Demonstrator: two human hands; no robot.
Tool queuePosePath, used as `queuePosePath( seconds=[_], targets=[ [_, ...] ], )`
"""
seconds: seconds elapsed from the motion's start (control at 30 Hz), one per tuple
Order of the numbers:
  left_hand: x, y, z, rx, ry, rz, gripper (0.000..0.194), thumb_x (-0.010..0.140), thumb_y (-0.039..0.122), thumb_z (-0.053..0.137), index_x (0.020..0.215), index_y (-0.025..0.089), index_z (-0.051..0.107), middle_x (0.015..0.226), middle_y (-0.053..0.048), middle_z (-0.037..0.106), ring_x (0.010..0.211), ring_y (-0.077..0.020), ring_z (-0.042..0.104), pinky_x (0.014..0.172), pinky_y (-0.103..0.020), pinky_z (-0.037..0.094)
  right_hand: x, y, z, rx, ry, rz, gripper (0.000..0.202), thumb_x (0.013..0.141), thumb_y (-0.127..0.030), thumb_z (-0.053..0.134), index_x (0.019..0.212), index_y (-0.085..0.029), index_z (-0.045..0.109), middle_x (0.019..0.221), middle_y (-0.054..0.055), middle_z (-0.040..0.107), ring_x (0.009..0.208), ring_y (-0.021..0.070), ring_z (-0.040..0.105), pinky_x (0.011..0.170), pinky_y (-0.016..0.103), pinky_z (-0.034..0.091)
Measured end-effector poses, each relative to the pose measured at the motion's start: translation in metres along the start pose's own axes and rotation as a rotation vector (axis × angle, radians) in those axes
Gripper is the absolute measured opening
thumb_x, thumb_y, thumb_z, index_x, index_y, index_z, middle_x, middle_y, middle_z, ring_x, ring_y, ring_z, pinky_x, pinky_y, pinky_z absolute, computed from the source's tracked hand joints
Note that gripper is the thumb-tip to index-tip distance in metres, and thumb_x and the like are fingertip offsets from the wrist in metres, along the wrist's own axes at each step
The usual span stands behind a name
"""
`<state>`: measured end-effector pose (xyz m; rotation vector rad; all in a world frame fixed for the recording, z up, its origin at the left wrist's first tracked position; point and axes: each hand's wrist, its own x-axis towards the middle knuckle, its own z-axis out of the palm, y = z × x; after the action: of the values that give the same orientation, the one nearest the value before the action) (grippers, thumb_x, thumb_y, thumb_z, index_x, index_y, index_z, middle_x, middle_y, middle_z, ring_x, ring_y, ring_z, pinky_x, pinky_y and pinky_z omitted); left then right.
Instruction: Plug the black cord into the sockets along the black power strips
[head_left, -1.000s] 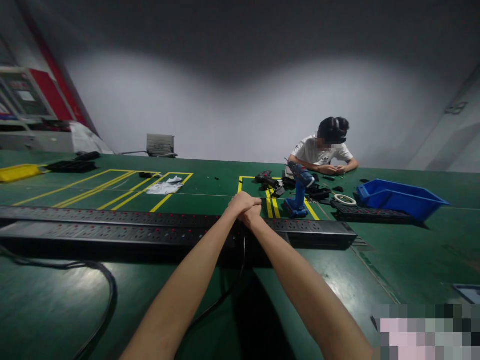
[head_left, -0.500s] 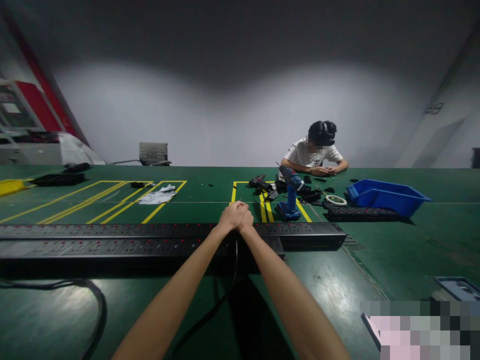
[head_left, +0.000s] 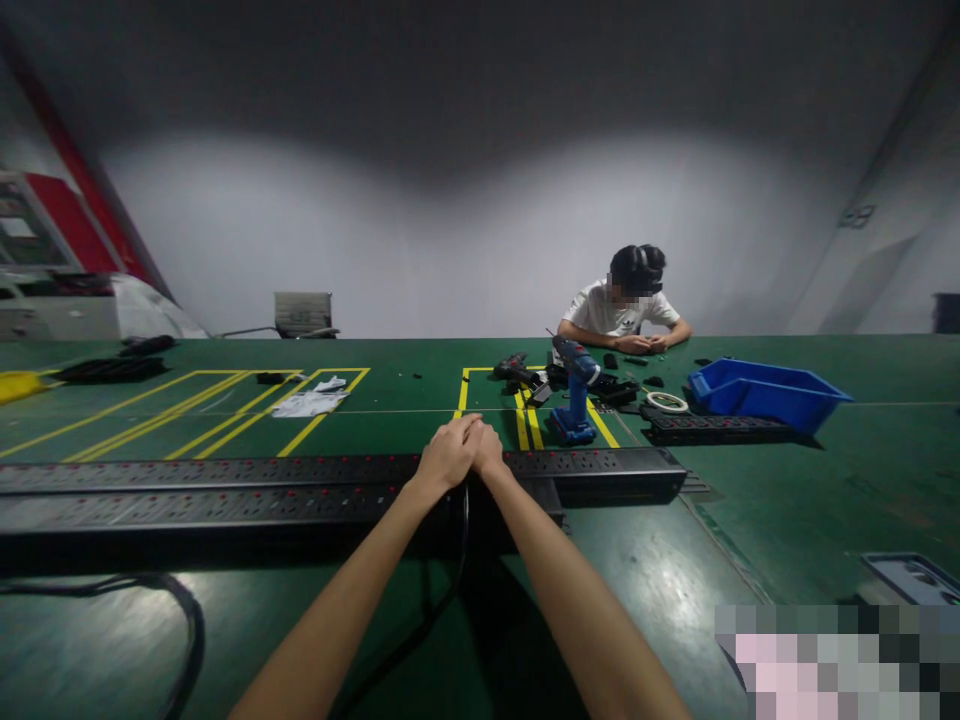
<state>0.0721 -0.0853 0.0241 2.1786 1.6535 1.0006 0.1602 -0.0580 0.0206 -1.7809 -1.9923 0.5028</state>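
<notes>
My left hand and my right hand are pressed together above two long black socket strips, fingers closed. Whatever they may hold is hidden between them. A black cable hangs down from just under the hands and curves toward the lower left over the green table. The two strips lie side by side across the table; the farther one reaches further right.
Beyond the strips stands a blue cordless drill, with another drill lying behind it. To the right are a tape roll, a short socket strip and a blue bin. A person sits opposite.
The view has shifted slightly. My hands have come a little apart at the knuckles, the left sliding slightly left, and they still touch.
</notes>
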Motion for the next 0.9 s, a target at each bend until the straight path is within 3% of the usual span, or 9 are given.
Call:
queuePosePath(
  seconds=[0.23, 0.4, 0.6, 0.7, 0.9],
  targets=[
    [-0.025, 0.0, -0.014, 0.138, -0.005, 0.083, 0.051, 0.094, 0.051, 0.028, 0.134, 0.027, 0.048, 0.127, -0.005, 0.059, 0.113, -0.0233, 0.053, 0.095, -0.036, 0.041, -0.008, 0.0, -0.013, -0.212, 0.008, -0.095, 0.031, 0.087, -0.035, 0.045, 0.101, -0.019, 0.068, 0.101, 0.013, 0.069, 0.098, 0.029, 0.063, 0.088, 0.044, 0.042],
    [-0.035, -0.001, -0.016, 0.2, -0.018, 0.133, 0.051, 0.095, 0.052, 0.026, 0.132, 0.026, 0.05, 0.124, -0.005, 0.06, 0.111, -0.0226, 0.053, 0.094, -0.035, 0.04, -0.022, 0.006, -0.023, -0.357, 0.026, -0.096, 0.033, 0.085, -0.037, 0.047, 0.1, -0.017, 0.068, 0.106, 0.016, 0.067, 0.103, 0.0305, 0.059, 0.091, 0.046, 0.035],
    [-0.037, -0.004, -0.014, 0.291, -0.012, 0.125, 0.042, 0.097, 0.04, 0.026, 0.111, 0.025, 0.062, 0.107, -0.005, 0.067, 0.098, -0.0208, 0.059, 0.088, -0.033, 0.041, -0.039, 0.035, -0.024, -0.428, 0.152, -0.067, 0.05, 0.092, -0.043, 0.03, 0.097, -0.011, 0.068, 0.106, 0.022, 0.065, 0.103, 0.0319, 0.057, 0.09, 0.046, 0.03],
    [-0.038, -0.005, -0.012, 0.345, -0.002, 0.099, 0.042, 0.096, 0.036, 0.027, 0.095, 0.021, 0.066, 0.096, -0.006, 0.069, 0.093, -0.0212, 0.06, 0.085, -0.033, 0.041, -0.04, 0.047, -0.02, -0.403, 0.14, -0.043, 0.055, 0.093, -0.045, 0.025, 0.094, -0.012, 0.069, 0.099, 0.02, 0.067, 0.096, 0.0303, 0.06, 0.088, 0.045, 0.031],
    [-0.037, -0.008, -0.01, 0.384, 0.045, 0.003, 0.042, 0.095, 0.034, 0.028, 0.087, 0.018, 0.066, 0.093, -0.009, 0.068, 0.091, -0.022, 0.06, 0.086, -0.034, 0.04, -0.037, 0.051, -0.016, -0.376, 0.104, -0.082, 0.055, 0.094, -0.045, 0.025, 0.094, -0.013, 0.07, 0.098, 0.019, 0.068, 0.095, 0.0298, 0.061, 0.088, 0.044, 0.03]
  ],
)
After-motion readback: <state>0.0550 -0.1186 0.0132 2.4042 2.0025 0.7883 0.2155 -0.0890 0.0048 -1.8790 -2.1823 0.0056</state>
